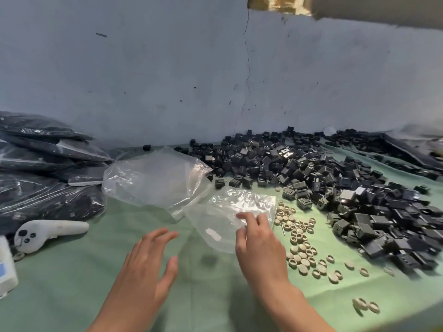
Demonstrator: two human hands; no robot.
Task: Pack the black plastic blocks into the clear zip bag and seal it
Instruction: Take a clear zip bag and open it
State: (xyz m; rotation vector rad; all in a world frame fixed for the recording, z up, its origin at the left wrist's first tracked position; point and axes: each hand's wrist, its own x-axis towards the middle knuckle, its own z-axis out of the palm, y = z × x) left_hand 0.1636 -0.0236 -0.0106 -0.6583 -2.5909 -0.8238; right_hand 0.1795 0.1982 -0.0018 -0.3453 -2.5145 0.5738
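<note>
A large heap of black plastic blocks [323,178] covers the right and back of the green table. A small clear zip bag [223,219] lies flat and empty in the middle, in front of the heap. My right hand [259,243] rests on the bag's right part, its curled fingertips pinching the plastic. My left hand [146,262] hovers open over the green cloth to the left of the bag, fingers spread, touching nothing.
A bigger crumpled clear bag [155,178] lies behind the zip bag. Sealed bags of black parts [45,164] are stacked at the left. Several small beige rings [302,245] are scattered right of my right hand. A white seal-shaped toy [48,232] lies at the left.
</note>
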